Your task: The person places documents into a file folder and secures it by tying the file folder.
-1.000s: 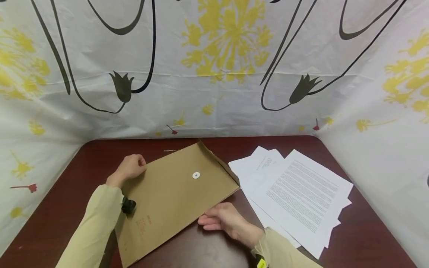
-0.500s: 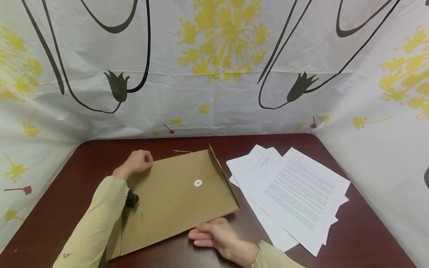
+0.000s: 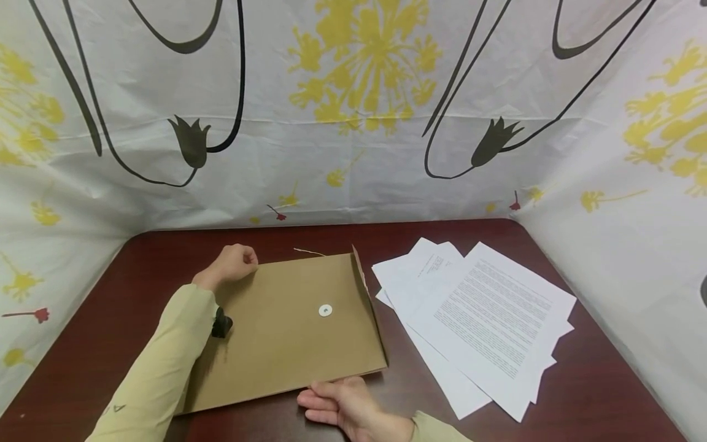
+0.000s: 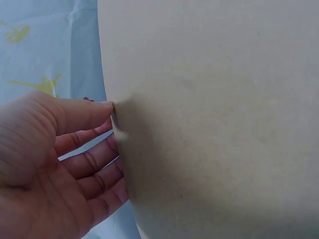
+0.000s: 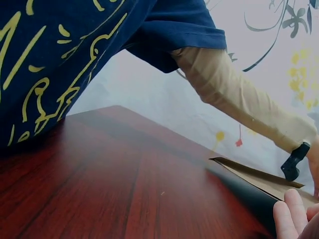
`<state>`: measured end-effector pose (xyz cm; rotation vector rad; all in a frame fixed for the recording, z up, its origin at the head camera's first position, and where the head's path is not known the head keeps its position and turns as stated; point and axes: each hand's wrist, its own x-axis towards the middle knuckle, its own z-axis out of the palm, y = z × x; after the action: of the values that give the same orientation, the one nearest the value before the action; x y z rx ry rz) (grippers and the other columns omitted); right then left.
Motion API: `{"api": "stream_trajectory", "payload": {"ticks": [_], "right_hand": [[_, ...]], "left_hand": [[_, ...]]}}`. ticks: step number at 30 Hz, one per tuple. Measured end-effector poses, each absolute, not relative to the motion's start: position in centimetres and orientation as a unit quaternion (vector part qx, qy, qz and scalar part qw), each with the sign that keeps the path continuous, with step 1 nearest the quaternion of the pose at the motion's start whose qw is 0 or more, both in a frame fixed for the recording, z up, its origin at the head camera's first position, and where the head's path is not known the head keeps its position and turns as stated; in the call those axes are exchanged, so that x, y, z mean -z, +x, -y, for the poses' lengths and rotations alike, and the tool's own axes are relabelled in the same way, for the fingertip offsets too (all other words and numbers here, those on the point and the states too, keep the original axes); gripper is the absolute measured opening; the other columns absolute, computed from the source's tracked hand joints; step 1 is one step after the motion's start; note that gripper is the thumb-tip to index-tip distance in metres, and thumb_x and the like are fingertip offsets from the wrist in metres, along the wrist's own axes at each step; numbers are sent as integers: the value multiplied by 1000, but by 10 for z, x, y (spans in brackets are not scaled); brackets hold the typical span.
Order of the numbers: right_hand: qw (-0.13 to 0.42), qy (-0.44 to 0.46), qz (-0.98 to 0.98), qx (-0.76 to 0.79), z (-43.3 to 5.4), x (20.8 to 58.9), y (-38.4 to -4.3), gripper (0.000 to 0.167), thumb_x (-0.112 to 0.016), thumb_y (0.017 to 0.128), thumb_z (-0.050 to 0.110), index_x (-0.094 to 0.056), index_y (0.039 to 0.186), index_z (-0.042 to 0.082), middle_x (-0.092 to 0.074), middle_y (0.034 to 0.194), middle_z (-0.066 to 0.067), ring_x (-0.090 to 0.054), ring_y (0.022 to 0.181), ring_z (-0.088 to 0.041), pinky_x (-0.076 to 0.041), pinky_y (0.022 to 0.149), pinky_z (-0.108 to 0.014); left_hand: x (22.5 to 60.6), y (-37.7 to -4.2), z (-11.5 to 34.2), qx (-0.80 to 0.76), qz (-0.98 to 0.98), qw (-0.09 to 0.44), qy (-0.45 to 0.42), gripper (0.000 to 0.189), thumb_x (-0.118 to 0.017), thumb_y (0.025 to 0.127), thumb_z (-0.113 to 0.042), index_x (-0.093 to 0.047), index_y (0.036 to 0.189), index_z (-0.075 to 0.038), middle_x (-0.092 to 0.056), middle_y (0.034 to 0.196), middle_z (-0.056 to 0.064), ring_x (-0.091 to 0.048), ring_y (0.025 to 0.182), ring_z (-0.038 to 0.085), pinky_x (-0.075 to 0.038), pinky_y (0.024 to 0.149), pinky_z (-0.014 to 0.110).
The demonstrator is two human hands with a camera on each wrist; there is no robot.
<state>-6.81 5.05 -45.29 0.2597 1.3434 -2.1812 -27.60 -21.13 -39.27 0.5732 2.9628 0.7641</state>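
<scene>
A brown kraft document envelope with a white button on its face lies tilted over the dark red table. Its flap stands raised along the right end, and a thin pale string sticks out past the far edge. My left hand pinches that far edge; the left wrist view shows the thumb of the hand at the border with the other fingers behind. At the near edge my right hand holds the envelope between thumb and fingers.
Several loose printed sheets lie fanned out on the table's right side. The table is bordered by a white patterned curtain at the back and sides.
The envelope has turned clockwise, its flap end swinging nearer to me and its long edges now running more nearly left to right. My right hand has moved left and nearer; my left hand slightly right.
</scene>
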Motion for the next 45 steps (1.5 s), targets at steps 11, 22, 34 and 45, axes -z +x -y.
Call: {"api": "stream_trajectory", "payload": {"ticks": [11, 22, 34, 45], "right_hand": [[296, 100, -487, 816, -50, 455, -67, 17, -56, 91, 3, -59, 99, -11, -69, 87, -17, -68, 80, -16, -54, 74, -30], [333, 83, -466, 815, -53, 454, -66, 21, -53, 94, 7, -59, 103, -10, -69, 91, -12, -67, 84, -14, -53, 78, -29], [369, 67, -459, 805, -56, 454, -64, 30, -40, 98, 11, -52, 111, -14, -64, 106, -25, -65, 97, -23, -48, 89, -40], [420, 45, -456, 783, -64, 450, -66, 38, -36, 99, 16, -48, 120, -13, -59, 114, -29, -61, 105, -28, -44, 94, -43]], "left_hand": [[401, -276, 210, -251, -952, 30, 170, 8, -60, 80, -3, -61, 72, 0, -58, 69, 7, -49, 64, 20, -42, 64, 33], [408, -275, 209, -251, -952, 46, 167, 8, -60, 81, -4, -61, 75, 1, -59, 70, 7, -50, 64, 19, -43, 65, 34], [409, -272, 208, -260, -951, 52, 159, 8, -64, 81, -4, -61, 76, 1, -60, 71, 8, -53, 66, 20, -46, 67, 38], [414, -272, 210, -266, -951, 49, 148, 9, -62, 82, -7, -60, 78, 1, -59, 72, 8, -53, 65, 20, -45, 65, 36]]}}
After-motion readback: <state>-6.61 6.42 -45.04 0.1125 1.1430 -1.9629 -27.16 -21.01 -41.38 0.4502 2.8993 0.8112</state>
